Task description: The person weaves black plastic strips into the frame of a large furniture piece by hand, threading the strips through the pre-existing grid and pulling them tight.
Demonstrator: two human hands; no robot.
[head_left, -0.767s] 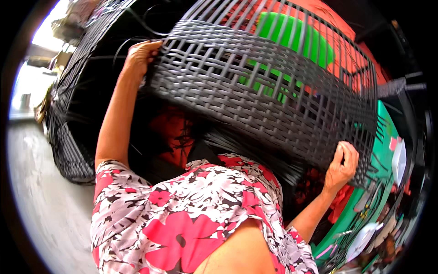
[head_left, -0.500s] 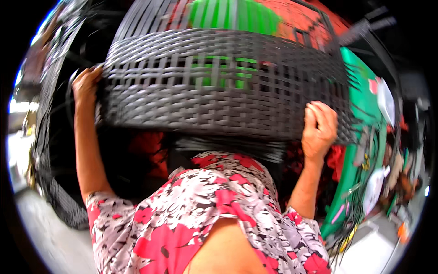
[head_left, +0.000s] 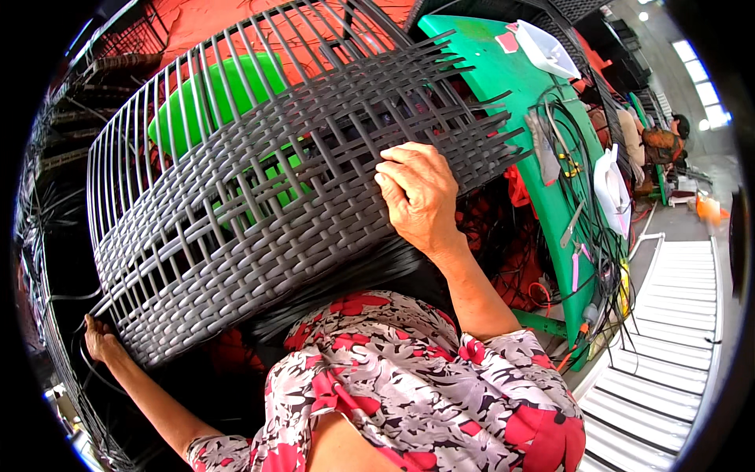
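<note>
A partly woven black wicker panel (head_left: 259,252) of flat strips over upright rods lies tilted in front of me, its right side higher. Bands of tight weave alternate with open gaps, and loose strip ends stick out on the right. My left hand (head_left: 101,340) is closed round the panel's lower left corner, where a thin black strip loops past it. Over the lower right part of the weave, my right hand (head_left: 421,197) has its fingers curled together; whatever they pinch is hidden. A bundle of black strips (head_left: 346,283) lies beneath the panel, by my lap.
A green table (head_left: 503,86) stands at right, carrying white trays (head_left: 546,51), coiled black strips and scissors-like tools. Behind the rods shows a bright green rounded thing (head_left: 212,98) against red cloth. A white slatted frame (head_left: 668,315) lies at far right, near another person (head_left: 664,145).
The panel has tilted, its left end down and its right end up. My left hand has moved down and left with its corner; my right hand has moved left across the weave.
</note>
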